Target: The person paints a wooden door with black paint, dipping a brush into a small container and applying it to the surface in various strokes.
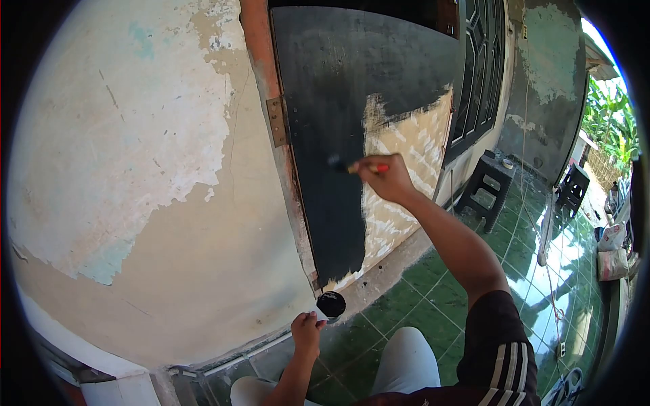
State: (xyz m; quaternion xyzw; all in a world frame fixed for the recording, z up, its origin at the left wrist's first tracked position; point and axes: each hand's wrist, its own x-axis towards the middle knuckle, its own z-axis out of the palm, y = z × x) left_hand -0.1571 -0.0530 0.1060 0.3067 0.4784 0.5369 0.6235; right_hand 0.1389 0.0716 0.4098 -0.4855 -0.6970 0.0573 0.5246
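My right hand (384, 177) is closed around the red handle of a paintbrush (353, 168). The brush's dark bristles are at the black-painted part of a door (325, 115); blur hides whether they touch it. Black paint covers the door's top and left side, while a pale, streaked patch (403, 176) shows at the lower right. Lower down, my left hand (308, 331) grips a small paint cup (331, 306) with black paint inside, close to the door's bottom corner.
A peeling wall (169, 203) stands left of the door, with a rusty hinge (276, 122) on the frame. To the right are a dark plastic stool (489, 183) and a cable (542, 250) on the green tiled floor (433, 291). A second stool (574, 186) stands farther off.
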